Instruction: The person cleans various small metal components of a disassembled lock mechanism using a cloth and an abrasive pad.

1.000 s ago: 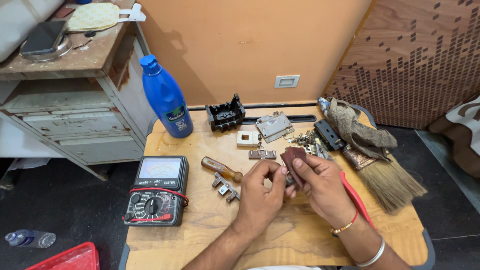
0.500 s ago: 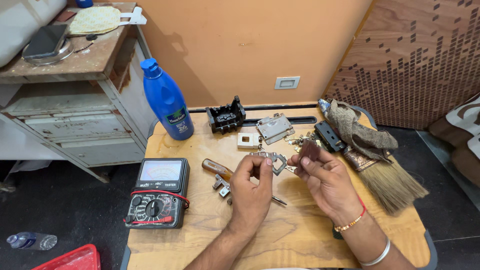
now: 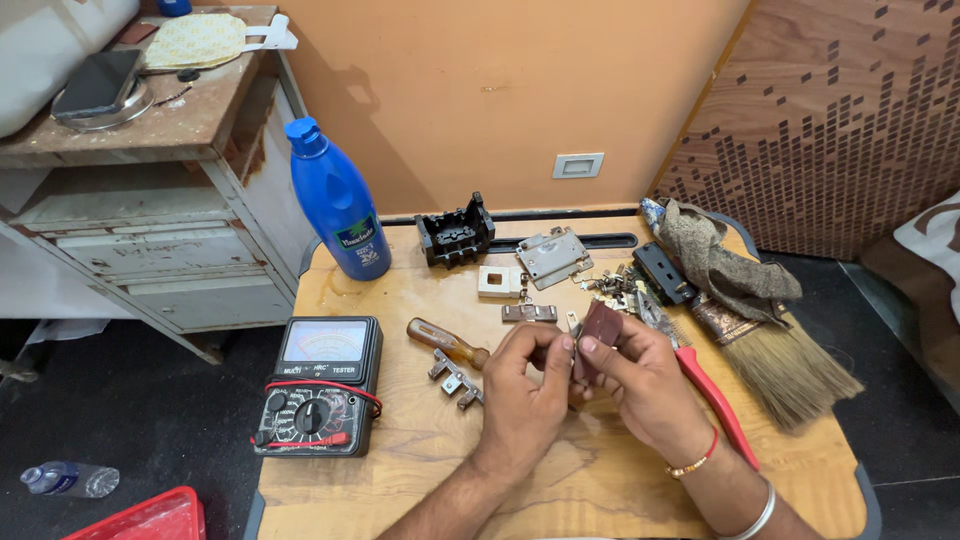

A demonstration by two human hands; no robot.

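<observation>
Blue bottle (image 3: pixel 338 205) with a green label stands at the counter's (image 3: pixel 420 470) far left corner. Mid-counter, left hand (image 3: pixel 525 395) and right hand (image 3: pixel 640 385) pinch a brown rectangular piece (image 3: pixel 600 328), long axis tilted upright, pointing toward the far edge.

The left hand (image 3: pixel 525 400) and the right hand (image 3: pixel 640 385) meet above the wooden table (image 3: pixel 400 490) and pinch together a small brown piece (image 3: pixel 601 325) and a thin metal part (image 3: pixel 572 325). Beside the left hand lie a screwdriver with brown handle (image 3: pixel 447 343), small metal brackets (image 3: pixel 455 377) and a black multimeter (image 3: pixel 322 385). Further back stand a blue bottle (image 3: pixel 338 203) and a black plastic housing (image 3: pixel 455 233), and a brush (image 3: pixel 790 360) lies at the right.
</observation>
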